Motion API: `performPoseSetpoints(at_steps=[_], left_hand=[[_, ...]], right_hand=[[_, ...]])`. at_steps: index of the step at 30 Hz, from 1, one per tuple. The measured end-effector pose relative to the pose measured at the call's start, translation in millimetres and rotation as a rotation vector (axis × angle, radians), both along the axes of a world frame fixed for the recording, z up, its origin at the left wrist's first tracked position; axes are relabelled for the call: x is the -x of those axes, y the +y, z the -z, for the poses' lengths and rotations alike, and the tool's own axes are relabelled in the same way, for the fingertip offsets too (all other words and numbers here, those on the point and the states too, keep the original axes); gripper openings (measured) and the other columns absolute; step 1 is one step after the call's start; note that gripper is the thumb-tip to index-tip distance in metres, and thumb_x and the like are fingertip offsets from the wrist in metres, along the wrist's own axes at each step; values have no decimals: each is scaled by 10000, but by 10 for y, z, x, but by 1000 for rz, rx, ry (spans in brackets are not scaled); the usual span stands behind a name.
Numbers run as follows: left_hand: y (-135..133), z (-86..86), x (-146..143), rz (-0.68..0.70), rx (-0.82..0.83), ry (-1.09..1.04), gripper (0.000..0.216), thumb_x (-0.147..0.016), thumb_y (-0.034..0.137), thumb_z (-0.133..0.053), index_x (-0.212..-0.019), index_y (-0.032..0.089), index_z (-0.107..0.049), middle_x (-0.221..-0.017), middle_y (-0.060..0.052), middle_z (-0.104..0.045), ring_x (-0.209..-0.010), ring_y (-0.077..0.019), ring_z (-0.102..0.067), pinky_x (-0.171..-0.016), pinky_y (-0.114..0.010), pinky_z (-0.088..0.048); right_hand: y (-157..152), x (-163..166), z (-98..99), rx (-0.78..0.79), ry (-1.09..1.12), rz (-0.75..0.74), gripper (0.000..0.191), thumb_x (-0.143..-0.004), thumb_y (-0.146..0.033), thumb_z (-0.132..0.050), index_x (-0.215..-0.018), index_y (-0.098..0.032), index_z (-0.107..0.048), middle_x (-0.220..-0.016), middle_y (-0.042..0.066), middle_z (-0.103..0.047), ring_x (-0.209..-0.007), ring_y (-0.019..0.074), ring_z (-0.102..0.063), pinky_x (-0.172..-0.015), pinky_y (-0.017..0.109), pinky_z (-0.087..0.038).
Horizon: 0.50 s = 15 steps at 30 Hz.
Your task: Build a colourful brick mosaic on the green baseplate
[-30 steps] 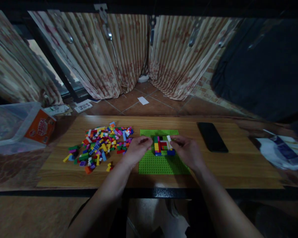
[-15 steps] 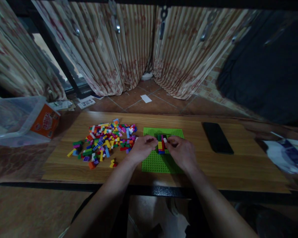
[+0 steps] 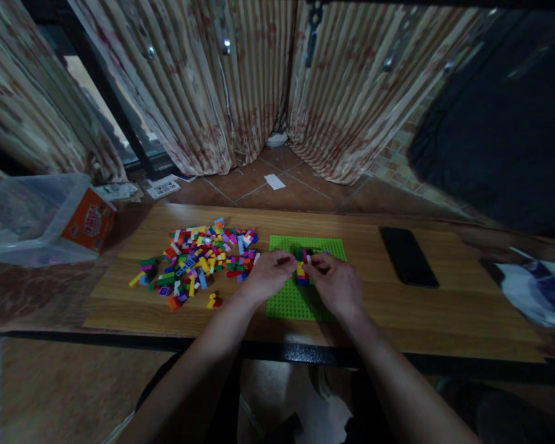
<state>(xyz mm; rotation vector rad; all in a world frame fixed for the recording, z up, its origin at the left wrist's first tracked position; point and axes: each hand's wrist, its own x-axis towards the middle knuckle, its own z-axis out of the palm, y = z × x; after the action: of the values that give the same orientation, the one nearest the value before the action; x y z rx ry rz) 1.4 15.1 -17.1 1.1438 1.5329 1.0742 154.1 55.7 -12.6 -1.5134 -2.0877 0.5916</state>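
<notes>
A green studded baseplate (image 3: pixel 289 303) lies on the wooden table (image 3: pixel 444 308), with a small block of coloured bricks (image 3: pixel 302 270) built on it. My left hand (image 3: pixel 268 275) rests curled on the plate's left side, its fingertips at the block's left edge. From the right, my right hand (image 3: pixel 335 283) covers most of the block with its fingers closed over it. A pile of loose coloured bricks (image 3: pixel 198 259) is spread just left of my left hand.
A black phone (image 3: pixel 409 256) lies flat to the right of the plate. A clear plastic tub with an orange label (image 3: pixel 46 219) sits at the far left. A white and blue bag (image 3: pixel 534 290) is at the right edge. Curtains (image 3: pixel 240 86) hang behind the table.
My right hand has slid left over the brick block, hiding most of it. Both hands have drawn closer together around it. The view has shifted a little.
</notes>
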Motion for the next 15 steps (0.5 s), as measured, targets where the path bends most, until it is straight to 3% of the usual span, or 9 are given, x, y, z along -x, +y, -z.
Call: performPoseSetpoints(at_steps=[5,11,15], left_hand=[[6,22,10,19,-9,19,212,-785,325,-552,-792,163,-689,-692,-9,-638,-663,-145,-569,-606,-246,-419],[-8,-1,-3,17,-24,19,203,-777,308,-551,-787,156,-686,-661,0,-611,-633,-129,-539,-585,-233,-402],[-10,-7,-12,11,-27,29,190,-769,302,-555,-757,157,-677,-676,-5,-618,-642,-132,-540,-580,-234,-398]], right_hand=[[19,-26,-29,15,-3,-49,256,-829,-427,-573,-879,-220,-716,-792,39,-736,-698,199,-656,-616,297,-413],[51,-72,-73,-18,-38,-85,382,-912,-437,-421,-852,-200,-715,-692,52,-701,-610,181,-614,-566,285,-373],[47,-64,-64,-17,-35,-91,316,-881,-431,-486,-884,-210,-712,-774,54,-730,-663,196,-646,-598,295,-403]])
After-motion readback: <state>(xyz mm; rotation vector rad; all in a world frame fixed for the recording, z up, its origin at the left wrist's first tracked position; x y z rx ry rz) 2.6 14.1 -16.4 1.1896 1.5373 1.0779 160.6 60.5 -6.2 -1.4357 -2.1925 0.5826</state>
